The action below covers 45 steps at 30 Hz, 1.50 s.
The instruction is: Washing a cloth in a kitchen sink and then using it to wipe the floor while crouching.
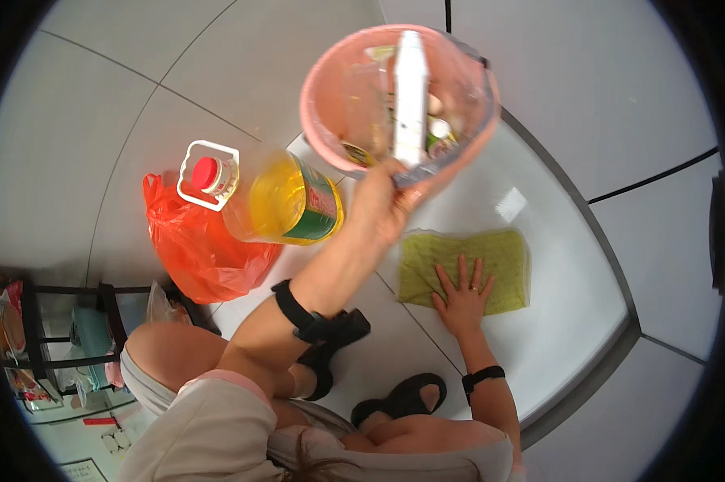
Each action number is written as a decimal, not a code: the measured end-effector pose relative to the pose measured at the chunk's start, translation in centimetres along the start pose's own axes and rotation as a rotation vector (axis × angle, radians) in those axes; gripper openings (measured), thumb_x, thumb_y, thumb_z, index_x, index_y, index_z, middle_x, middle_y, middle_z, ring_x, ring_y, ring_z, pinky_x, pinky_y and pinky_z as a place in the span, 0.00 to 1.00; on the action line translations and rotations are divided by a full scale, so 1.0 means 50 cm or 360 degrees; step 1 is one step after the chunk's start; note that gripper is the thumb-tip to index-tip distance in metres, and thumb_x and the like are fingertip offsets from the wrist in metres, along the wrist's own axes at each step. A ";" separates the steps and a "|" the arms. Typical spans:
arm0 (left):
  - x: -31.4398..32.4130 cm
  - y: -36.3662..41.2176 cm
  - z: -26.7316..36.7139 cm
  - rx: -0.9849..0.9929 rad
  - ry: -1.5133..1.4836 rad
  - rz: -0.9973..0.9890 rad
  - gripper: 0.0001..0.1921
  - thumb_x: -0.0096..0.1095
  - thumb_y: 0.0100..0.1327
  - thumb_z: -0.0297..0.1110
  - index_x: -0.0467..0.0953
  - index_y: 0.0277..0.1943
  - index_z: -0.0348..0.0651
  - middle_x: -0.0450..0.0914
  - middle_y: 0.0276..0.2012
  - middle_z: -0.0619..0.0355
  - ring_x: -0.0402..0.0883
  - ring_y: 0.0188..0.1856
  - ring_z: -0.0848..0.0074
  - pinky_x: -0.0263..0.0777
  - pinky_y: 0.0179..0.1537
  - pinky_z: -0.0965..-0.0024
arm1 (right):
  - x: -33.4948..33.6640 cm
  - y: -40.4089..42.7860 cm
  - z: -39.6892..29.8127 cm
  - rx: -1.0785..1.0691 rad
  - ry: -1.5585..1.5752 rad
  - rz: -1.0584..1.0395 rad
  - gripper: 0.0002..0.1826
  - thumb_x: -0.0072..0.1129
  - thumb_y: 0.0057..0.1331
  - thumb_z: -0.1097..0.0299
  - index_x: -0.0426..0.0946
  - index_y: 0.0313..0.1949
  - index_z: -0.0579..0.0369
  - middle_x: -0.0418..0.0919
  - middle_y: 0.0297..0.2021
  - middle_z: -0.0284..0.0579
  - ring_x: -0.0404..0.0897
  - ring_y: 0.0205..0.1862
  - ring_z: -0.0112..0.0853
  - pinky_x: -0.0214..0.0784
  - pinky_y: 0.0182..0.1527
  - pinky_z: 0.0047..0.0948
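My left hand (pixel 385 208) grips the near rim of a pink plastic waste bin (pixel 321 102) lined with a clear bag. Inside the bin stands a long white piece of packaging (pixel 410 96), with a clear plastic container and other rubbish around it. The bin is tilted towards me and slightly blurred; whether its base touches the floor is hidden. To the right, my right hand (pixel 465 301) lies flat with spread fingers on a yellow-green cloth (pixel 419 271). That cloth is laid out on the pale tiled floor (pixel 555 313).
A large bottle of yellow oil (pixel 272 202) with a red cap stands left of my left forearm. Beside it sits a knotted red plastic bag (pixel 211 259). A dark-framed rack (pixel 61 289) holding packages is at the lower left. Grey cabinet fronts (pixel 597 90) border the floor on the right.
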<state>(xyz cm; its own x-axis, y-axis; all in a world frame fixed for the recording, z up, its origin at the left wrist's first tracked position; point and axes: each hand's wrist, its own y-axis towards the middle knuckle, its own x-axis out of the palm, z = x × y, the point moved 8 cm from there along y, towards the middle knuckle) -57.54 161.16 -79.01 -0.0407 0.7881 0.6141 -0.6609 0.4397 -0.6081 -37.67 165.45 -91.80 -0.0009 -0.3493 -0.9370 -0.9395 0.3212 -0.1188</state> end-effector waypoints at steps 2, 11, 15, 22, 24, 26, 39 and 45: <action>0.006 -0.036 -0.058 -0.0005 0.0137 0.0039 0.13 0.43 0.52 0.22 0.62 0.40 0.20 0.72 0.33 0.42 0.77 0.34 0.61 0.79 0.29 0.72 | -0.001 -0.014 0.001 0.0056 -0.0053 0.0043 0.29 0.50 0.57 0.48 0.58 0.59 0.27 0.44 0.65 0.41 0.37 0.66 0.47 0.24 0.59 0.62; 0.064 -0.184 -0.296 -0.0336 0.0381 -0.0144 0.18 0.52 0.52 0.25 0.63 0.48 0.35 0.71 0.35 0.57 0.74 0.33 0.76 0.74 0.29 0.74 | 0.037 -0.050 -0.156 -0.0128 0.0002 -0.0173 0.29 0.41 0.61 0.47 0.56 0.61 0.38 0.47 0.62 0.52 0.34 0.65 0.55 0.24 0.57 0.67; 0.099 -0.222 -0.386 -0.0514 0.0442 -0.0260 0.25 0.52 0.53 0.27 0.57 0.56 0.41 0.68 0.44 0.55 0.72 0.39 0.79 0.71 0.31 0.78 | 0.066 -0.059 -0.138 -0.0106 -0.0002 -0.0059 0.30 0.39 0.61 0.43 0.55 0.61 0.36 0.48 0.63 0.50 0.35 0.65 0.53 0.22 0.56 0.68; -0.062 -0.193 -0.327 0.0631 0.2167 -0.1209 0.32 0.51 0.59 0.38 0.50 0.63 0.39 0.63 0.56 0.48 0.57 0.61 0.61 0.48 0.62 0.63 | 0.016 -0.089 -0.039 -0.0080 0.0360 0.0202 0.24 0.43 0.60 0.60 0.59 0.56 0.53 0.55 0.57 0.53 0.49 0.60 0.50 0.40 0.58 0.50; -0.158 -0.151 -0.337 0.1283 0.2633 -0.1373 0.31 0.46 0.61 0.35 0.45 0.65 0.41 0.54 0.62 0.49 0.52 0.64 0.62 0.45 0.62 0.61 | -0.008 -0.107 -0.004 -0.0080 0.0614 0.0422 0.22 0.47 0.59 0.71 0.62 0.53 0.64 0.59 0.54 0.56 0.57 0.57 0.50 0.48 0.57 0.42; -0.190 -0.127 -0.357 0.1195 0.2888 -0.1498 0.29 0.46 0.62 0.36 0.47 0.64 0.43 0.50 0.63 0.50 0.47 0.65 0.63 0.42 0.63 0.61 | -0.013 -0.146 0.037 0.0083 0.0465 0.0611 0.20 0.46 0.58 0.74 0.62 0.51 0.64 0.60 0.52 0.58 0.59 0.54 0.50 0.50 0.55 0.42; -0.145 0.160 -0.153 0.1156 0.3446 -0.0034 0.35 0.44 0.58 0.57 0.50 0.64 0.48 0.38 0.66 0.53 0.31 0.67 0.56 0.26 0.57 0.35 | -0.011 -0.186 0.156 0.0972 -0.0252 0.0508 0.24 0.36 0.65 0.57 0.58 0.56 0.60 0.60 0.52 0.59 0.58 0.54 0.52 0.47 0.54 0.47; -0.119 0.241 -0.148 0.1280 0.3019 -0.0081 0.20 0.40 0.64 0.38 0.61 0.57 0.41 0.57 0.61 0.48 0.48 0.65 0.58 0.28 0.62 0.46 | 0.018 -0.201 0.184 0.1212 0.0053 0.0312 0.26 0.33 0.65 0.53 0.58 0.56 0.58 0.63 0.50 0.59 0.59 0.51 0.53 0.46 0.53 0.48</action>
<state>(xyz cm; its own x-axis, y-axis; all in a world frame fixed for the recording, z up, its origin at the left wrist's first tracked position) -59.72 164.93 -93.72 0.2943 0.3840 -0.8752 -0.7677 0.6404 0.0229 -25.08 169.98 -94.48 -0.1640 -0.2462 -0.9552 -0.4277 0.8903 -0.1561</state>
